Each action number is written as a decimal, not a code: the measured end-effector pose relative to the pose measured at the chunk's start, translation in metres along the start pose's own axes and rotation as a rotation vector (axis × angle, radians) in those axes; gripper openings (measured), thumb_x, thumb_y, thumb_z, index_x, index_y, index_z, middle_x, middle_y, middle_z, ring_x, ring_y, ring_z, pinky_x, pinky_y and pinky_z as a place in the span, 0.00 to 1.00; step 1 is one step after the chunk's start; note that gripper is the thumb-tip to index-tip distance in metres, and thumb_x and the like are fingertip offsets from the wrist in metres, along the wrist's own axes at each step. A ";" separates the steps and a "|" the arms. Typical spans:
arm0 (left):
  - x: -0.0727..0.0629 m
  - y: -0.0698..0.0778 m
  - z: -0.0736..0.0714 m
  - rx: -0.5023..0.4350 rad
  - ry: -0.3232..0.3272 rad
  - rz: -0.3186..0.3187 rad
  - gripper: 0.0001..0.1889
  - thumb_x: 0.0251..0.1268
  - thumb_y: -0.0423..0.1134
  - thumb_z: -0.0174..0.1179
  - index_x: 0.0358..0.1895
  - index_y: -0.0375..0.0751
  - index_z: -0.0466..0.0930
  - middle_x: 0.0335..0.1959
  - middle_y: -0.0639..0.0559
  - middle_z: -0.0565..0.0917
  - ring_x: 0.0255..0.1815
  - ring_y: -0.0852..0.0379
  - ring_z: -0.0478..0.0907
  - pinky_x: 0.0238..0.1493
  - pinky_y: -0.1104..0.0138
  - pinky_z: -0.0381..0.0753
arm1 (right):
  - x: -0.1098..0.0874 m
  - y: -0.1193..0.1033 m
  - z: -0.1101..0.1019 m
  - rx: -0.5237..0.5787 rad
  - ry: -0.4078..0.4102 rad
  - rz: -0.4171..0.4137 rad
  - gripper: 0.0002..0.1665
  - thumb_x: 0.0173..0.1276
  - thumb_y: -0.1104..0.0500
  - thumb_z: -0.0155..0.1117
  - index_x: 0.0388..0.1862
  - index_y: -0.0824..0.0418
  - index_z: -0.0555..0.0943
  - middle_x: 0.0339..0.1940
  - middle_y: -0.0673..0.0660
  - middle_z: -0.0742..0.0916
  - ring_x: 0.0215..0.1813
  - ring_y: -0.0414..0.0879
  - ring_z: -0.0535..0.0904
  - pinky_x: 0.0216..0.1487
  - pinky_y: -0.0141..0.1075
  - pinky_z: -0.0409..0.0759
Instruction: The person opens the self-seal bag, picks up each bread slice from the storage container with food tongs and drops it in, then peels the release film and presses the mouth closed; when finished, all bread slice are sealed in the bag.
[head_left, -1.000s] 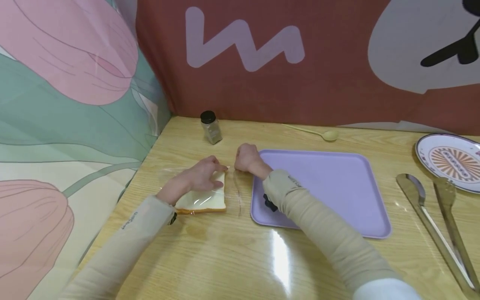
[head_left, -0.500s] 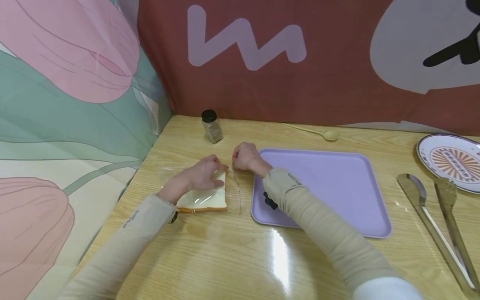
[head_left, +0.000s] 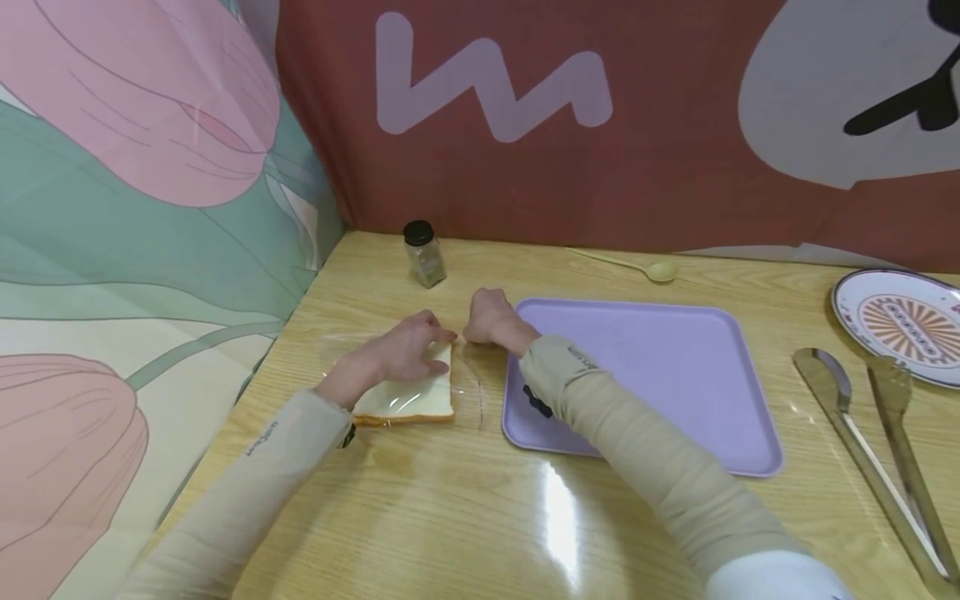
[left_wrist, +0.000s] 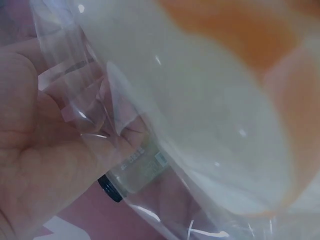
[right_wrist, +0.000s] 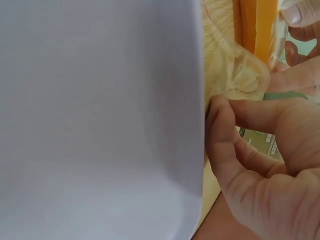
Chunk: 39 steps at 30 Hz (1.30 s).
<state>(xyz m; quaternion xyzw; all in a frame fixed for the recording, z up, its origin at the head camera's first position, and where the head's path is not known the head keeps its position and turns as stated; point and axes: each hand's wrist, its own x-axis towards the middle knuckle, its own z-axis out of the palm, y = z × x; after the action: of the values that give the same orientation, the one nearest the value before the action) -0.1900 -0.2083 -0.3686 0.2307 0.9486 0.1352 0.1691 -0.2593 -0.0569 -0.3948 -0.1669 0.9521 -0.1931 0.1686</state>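
A slice of bread (head_left: 408,402) lies in a clear plastic bag (head_left: 468,379) on the table, left of a lilac tray. My left hand (head_left: 405,350) is over the slice's far part, its bent fingers holding the bag near the far right corner. Through the plastic, the left wrist view shows the slice's pale face and brown crust close to that hand's palm. At the bag's far right end, beside the tray's edge, my right hand (head_left: 491,318) pinches the film between thumb and forefinger (right_wrist: 220,117). The exact spot of that pinch is partly hidden by the fingers.
The lilac tray (head_left: 645,375) lies under my right forearm. Behind the bag stands a spice jar (head_left: 425,257) with a black lid. A pale yellow spoon (head_left: 660,271) lies at the back. Metal utensils (head_left: 855,425) and a patterned plate (head_left: 911,325) are on the right.
My right hand has shifted and turned slightly at the bag's end, and its forearm has moved a little left. My left hand and the bread stay in place.
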 end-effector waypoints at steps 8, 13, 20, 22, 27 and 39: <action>-0.001 0.002 0.000 -0.004 -0.010 -0.008 0.27 0.60 0.38 0.65 0.62 0.33 0.73 0.51 0.37 0.73 0.51 0.45 0.72 0.55 0.56 0.73 | 0.000 0.002 -0.006 0.020 -0.033 0.007 0.12 0.50 0.62 0.66 0.11 0.57 0.78 0.07 0.46 0.77 0.18 0.40 0.77 0.35 0.31 0.80; -0.003 0.001 0.000 -0.019 -0.005 -0.007 0.27 0.60 0.37 0.65 0.62 0.33 0.74 0.51 0.38 0.73 0.52 0.45 0.71 0.55 0.56 0.73 | 0.001 0.006 -0.008 0.032 -0.059 -0.024 0.07 0.50 0.60 0.71 0.15 0.56 0.86 0.07 0.45 0.80 0.16 0.37 0.78 0.54 0.33 0.77; -0.004 0.002 0.000 -0.022 0.005 0.004 0.27 0.60 0.37 0.65 0.62 0.32 0.73 0.50 0.38 0.73 0.51 0.46 0.71 0.54 0.56 0.74 | 0.005 0.007 -0.010 0.076 -0.096 0.034 0.05 0.52 0.60 0.71 0.19 0.59 0.87 0.11 0.49 0.83 0.14 0.37 0.79 0.41 0.30 0.82; -0.003 0.002 0.001 -0.021 0.003 0.005 0.27 0.60 0.37 0.65 0.62 0.32 0.73 0.50 0.38 0.74 0.51 0.46 0.71 0.54 0.56 0.74 | 0.006 0.006 -0.010 0.026 -0.097 0.027 0.06 0.52 0.60 0.70 0.18 0.59 0.86 0.07 0.46 0.81 0.13 0.36 0.78 0.33 0.28 0.82; -0.002 0.002 0.001 -0.010 -0.003 0.007 0.26 0.60 0.37 0.65 0.62 0.32 0.74 0.50 0.38 0.73 0.51 0.45 0.71 0.54 0.56 0.74 | 0.005 0.002 -0.009 -0.090 -0.076 0.007 0.09 0.51 0.60 0.69 0.15 0.58 0.82 0.04 0.44 0.76 0.11 0.34 0.74 0.31 0.27 0.80; -0.005 0.001 0.000 -0.016 0.075 0.023 0.25 0.57 0.37 0.68 0.58 0.34 0.77 0.47 0.39 0.75 0.48 0.46 0.73 0.51 0.57 0.76 | -0.001 -0.010 -0.005 -0.112 -0.090 -0.010 0.09 0.54 0.62 0.68 0.31 0.65 0.79 0.38 0.61 0.84 0.31 0.48 0.81 0.25 0.30 0.79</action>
<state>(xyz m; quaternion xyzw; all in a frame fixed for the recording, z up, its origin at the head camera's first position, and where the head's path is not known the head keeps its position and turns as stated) -0.1859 -0.2098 -0.3669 0.2349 0.9505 0.1533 0.1336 -0.2578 -0.0635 -0.3862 -0.1893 0.9520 -0.1327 0.2007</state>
